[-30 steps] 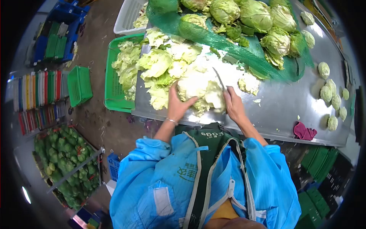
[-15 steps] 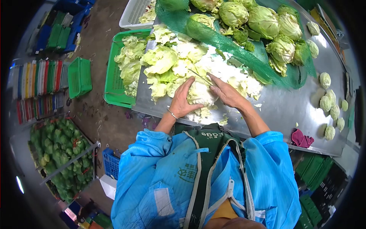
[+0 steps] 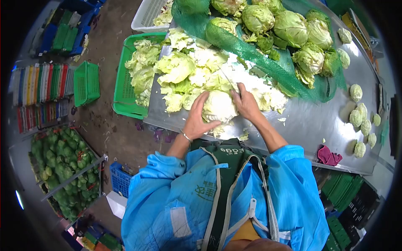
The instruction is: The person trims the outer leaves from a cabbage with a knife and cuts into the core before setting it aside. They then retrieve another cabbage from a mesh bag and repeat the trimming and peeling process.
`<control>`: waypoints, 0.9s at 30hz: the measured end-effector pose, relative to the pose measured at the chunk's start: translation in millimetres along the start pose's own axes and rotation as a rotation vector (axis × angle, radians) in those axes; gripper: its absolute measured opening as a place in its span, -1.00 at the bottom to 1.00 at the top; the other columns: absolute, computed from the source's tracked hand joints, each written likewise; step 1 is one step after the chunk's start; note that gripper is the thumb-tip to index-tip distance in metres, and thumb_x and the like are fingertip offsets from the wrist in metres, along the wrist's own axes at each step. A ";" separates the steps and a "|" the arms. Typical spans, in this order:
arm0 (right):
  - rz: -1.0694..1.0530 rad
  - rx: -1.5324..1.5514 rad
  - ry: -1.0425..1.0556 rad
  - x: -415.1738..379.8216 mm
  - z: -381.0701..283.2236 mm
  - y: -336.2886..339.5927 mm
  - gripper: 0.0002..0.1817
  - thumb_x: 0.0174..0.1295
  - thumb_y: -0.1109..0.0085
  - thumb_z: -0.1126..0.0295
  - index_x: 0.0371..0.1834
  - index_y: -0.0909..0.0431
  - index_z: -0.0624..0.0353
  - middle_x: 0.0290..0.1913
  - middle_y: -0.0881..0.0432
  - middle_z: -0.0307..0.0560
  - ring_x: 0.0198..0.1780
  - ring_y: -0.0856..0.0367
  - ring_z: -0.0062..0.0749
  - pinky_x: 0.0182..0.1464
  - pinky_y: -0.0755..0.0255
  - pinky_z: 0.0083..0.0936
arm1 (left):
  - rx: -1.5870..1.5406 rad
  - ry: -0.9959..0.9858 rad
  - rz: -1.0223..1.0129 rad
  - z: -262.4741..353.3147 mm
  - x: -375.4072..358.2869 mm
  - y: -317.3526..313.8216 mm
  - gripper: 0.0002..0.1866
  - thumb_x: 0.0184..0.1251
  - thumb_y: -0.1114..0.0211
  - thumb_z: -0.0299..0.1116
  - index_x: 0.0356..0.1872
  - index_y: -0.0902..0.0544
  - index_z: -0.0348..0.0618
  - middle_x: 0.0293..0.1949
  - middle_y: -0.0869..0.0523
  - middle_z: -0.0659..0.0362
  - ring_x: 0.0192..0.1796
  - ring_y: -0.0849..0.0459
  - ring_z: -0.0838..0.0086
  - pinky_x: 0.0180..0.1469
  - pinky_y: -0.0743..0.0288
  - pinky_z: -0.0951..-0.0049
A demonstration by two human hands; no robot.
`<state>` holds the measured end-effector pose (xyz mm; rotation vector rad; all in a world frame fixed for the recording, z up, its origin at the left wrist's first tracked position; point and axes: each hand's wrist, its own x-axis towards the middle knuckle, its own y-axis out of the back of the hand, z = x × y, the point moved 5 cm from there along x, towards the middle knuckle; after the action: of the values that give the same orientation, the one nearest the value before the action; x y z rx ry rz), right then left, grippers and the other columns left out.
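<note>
A pale, stripped cabbage head [image 3: 220, 107] sits on the metal table [image 3: 310, 121] in front of me. My left hand [image 3: 197, 119] curves around its left side, thumb along the near edge. In my right hand [image 3: 247, 103], at the cabbage's right side, is a thin-bladed knife [image 3: 226, 78]; its blade points up and left, and the handle is mostly hidden by the fingers. Loose cabbage leaves [image 3: 178, 69] lie heaped just beyond both hands.
Whole cabbages [image 3: 291, 28] rest on a green mesh bag [image 3: 261, 60] at the back. Small trimmed heads [image 3: 356, 93] stand along the right side. A green crate [image 3: 118, 94] of leaves adjoins the table's left edge. A maroon cloth [image 3: 328, 156] lies near the front edge.
The cabbage now shows more of its top between my hands. My left hand has shifted slightly left and down, and the knife blade has swung to a steeper angle.
</note>
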<state>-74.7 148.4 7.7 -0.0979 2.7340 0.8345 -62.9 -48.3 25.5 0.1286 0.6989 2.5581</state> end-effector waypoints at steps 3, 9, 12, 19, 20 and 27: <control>0.009 -0.074 0.089 -26.1 -20.0 -11.1 -0.50 0.30 -0.12 0.13 0.10 -0.32 0.31 -0.22 -0.62 0.38 -0.17 -0.62 0.23 -0.10 -0.45 -0.09 | 0.066 0.142 0.166 4.6 -18.1 -22.4 0.16 -0.29 -0.64 -0.02 0.38 -0.18 -0.28 0.33 -0.25 -0.17 0.38 -0.24 -0.02 0.41 -0.17 0.13; 0.185 0.262 -0.030 3.0 42.7 -17.6 -0.48 0.20 -0.24 0.16 0.05 -0.40 0.38 -0.46 -0.61 0.29 -0.44 -0.63 0.05 -0.30 -0.47 -0.22 | 0.113 0.082 0.223 -4.2 -8.8 -24.4 0.11 -0.35 -0.67 -0.08 0.33 -0.28 -0.25 0.26 -0.35 -0.12 0.33 -0.30 0.02 0.37 -0.22 0.14; 0.173 -0.016 -0.071 7.9 63.9 0.4 -0.46 0.20 -0.24 0.18 0.06 -0.39 0.40 -0.44 -0.62 0.31 -0.39 -0.64 0.04 -0.27 -0.47 -0.21 | 0.064 0.043 0.168 -6.0 -7.0 -19.3 0.12 -0.33 -0.66 -0.06 0.33 -0.26 -0.27 0.24 -0.36 -0.13 0.33 -0.30 0.00 0.38 -0.20 0.14; 0.217 -0.060 -0.039 -8.3 34.5 29.7 -0.37 0.19 -0.27 0.14 0.17 -0.34 0.38 -0.24 -0.64 0.34 -0.26 -0.65 0.13 -0.15 -0.49 -0.17 | -0.036 0.364 0.352 -23.4 -45.1 -30.8 0.20 -0.29 -0.66 -0.02 0.37 -0.12 -0.32 0.24 -0.33 -0.15 0.30 -0.36 -0.01 0.33 -0.27 0.15; 0.249 -0.106 0.063 -15.0 23.7 33.3 -0.35 0.19 -0.27 0.12 0.19 -0.32 0.38 -0.19 -0.63 0.35 -0.23 -0.65 0.12 -0.14 -0.49 -0.18 | -0.190 0.394 0.319 -24.9 -45.0 -36.4 0.16 -0.25 -0.64 -0.02 0.35 -0.15 -0.36 0.24 -0.34 -0.18 0.27 -0.40 0.00 0.29 -0.31 0.13; -0.185 -0.328 0.418 -34.0 -9.0 9.6 -0.38 0.36 0.01 0.02 0.38 -0.23 0.14 0.38 -0.30 0.09 -0.02 -0.61 0.13 -0.03 -0.53 -0.12 | -0.028 0.312 0.203 -18.6 -10.3 -30.8 0.16 -0.21 -0.61 0.03 0.33 -0.16 -0.48 0.23 -0.38 -0.28 0.30 -0.39 -0.02 0.31 -0.31 0.18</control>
<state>-45.7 150.8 29.7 -0.6487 2.8632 1.3248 -44.7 -38.4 -5.7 -0.2261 0.7980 2.8146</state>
